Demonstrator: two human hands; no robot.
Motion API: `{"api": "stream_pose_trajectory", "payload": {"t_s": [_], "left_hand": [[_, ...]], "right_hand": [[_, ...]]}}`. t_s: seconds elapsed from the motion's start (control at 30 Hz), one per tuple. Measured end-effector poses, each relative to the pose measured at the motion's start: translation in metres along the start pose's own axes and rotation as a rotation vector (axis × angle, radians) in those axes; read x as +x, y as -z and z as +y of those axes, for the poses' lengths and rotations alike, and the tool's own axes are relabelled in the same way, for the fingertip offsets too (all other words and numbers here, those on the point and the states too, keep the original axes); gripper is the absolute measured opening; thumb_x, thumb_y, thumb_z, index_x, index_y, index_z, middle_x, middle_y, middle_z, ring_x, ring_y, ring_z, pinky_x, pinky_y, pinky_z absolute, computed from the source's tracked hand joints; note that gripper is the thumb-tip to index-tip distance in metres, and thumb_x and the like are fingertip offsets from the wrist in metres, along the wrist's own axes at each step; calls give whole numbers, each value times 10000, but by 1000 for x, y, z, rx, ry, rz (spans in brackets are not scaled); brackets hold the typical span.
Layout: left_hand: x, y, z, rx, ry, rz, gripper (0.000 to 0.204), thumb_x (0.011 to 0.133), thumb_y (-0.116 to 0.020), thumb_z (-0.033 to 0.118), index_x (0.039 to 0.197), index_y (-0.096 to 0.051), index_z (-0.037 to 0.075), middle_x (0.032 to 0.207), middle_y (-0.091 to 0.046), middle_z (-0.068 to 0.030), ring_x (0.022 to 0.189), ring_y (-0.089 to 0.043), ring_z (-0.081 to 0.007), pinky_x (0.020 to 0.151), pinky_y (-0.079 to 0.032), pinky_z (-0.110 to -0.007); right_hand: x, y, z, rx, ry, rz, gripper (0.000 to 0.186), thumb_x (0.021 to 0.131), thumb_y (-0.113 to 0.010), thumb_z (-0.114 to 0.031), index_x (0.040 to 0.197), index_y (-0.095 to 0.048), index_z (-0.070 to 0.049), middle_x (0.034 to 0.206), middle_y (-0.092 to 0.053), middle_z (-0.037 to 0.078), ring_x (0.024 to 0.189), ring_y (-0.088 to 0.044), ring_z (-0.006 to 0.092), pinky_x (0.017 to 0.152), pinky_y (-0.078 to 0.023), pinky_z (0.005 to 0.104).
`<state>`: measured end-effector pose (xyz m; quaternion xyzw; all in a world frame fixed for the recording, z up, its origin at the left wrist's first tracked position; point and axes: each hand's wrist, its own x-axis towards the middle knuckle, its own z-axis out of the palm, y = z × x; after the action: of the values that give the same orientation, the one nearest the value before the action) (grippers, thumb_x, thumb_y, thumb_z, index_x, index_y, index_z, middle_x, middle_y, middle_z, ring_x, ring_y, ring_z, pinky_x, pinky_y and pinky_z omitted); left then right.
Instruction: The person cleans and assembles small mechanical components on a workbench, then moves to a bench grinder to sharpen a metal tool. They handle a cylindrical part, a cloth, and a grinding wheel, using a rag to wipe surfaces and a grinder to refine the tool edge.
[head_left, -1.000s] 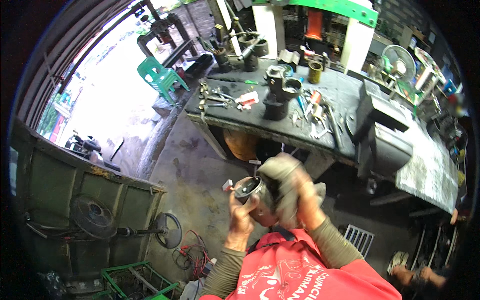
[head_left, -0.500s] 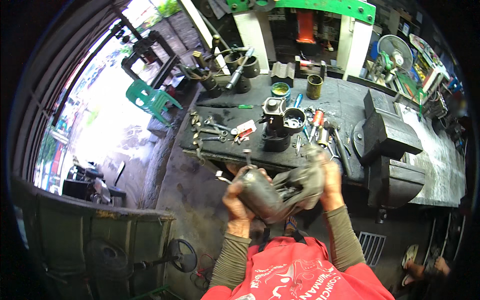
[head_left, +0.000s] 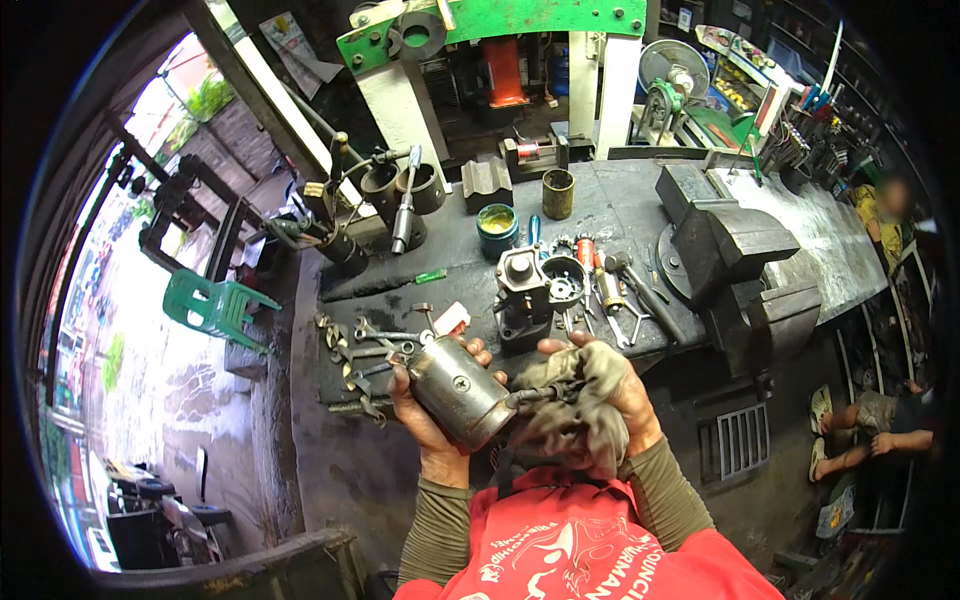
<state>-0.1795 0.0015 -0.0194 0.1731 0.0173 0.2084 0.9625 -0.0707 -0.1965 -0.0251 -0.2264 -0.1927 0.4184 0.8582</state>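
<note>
A metal cylinder (head_left: 457,394) (dull grey) tilts beside a crumpled rag (head_left: 594,412).

I wear a red shirt (head_left: 600,497) — it carries white lettering (head_left: 522,545) and a line drawing (head_left: 556,551). My olive-green sleeves (head_left: 437,527) are tight, with many creases — my left hand (head_left: 428,432) and right hand (head_left: 637,405) are bare.

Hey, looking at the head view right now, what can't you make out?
All in the head view:
Underside of the metal cylinder: hidden by its own body and the left hand.
Part of the right hand: covered by the grey rag.
Top of the green beam: cut off by the upper edge.
</note>
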Motion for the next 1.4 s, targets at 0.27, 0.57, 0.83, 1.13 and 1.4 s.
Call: {"api": "stream_pose_trajectory", "payload": {"t_s": [0.27,0.57,0.83,1.13,1.4], "left_hand": [[17,24,16,-40,257,335,789,900,-571,715,1263,-521,17,1041,-630,-187,905,-663,-337,842,-580,-515],[21,27,4,-192,316,168,808,885,-625,650,1305,-528,-34,1152,-644,-166,1027,-672,-325,927,-568,-486],[23,6,-4,248,279,158,647,929,-626,442,1401,-503,17,1310,-632,-140,1155,-652,-262,1011,-533,-420],[11,11,4,48,149,129,714,846,-619,403,1403,-491,-25,1339,-596,-173,1196,-603,-342,1040,-497,-459],[-6,25,-7,-34,-1,213,829,839,-619,596,1450,-449,61,1455,-491,-131,1302,-511,-312,1079,-449,-485]], "right_hand": [[13,-26,29,-704,282,402,204,965,-691,-156,1067,-672,20,1002,-711,46,911,-635,102,829,-506,257],[37,-28,-15,112,334,540,560,1071,-302,-435,1420,-484,-37,1291,-626,174,1118,-651,381,975,-535,594],[65,-14,47,-399,-155,185,686,1060,-519,-294,1595,-212,5,1602,-330,136,1463,-321,196,1205,-251,317],[49,-10,75,-685,40,-93,587,1100,-406,-359,1565,-317,-12,1651,-266,130,1538,-188,243,1242,-154,370],[96,0,88,-920,181,-75,486,1092,-421,-296,1485,-475,-15,1477,-532,150,1444,-382,264,1188,-280,393]]}}
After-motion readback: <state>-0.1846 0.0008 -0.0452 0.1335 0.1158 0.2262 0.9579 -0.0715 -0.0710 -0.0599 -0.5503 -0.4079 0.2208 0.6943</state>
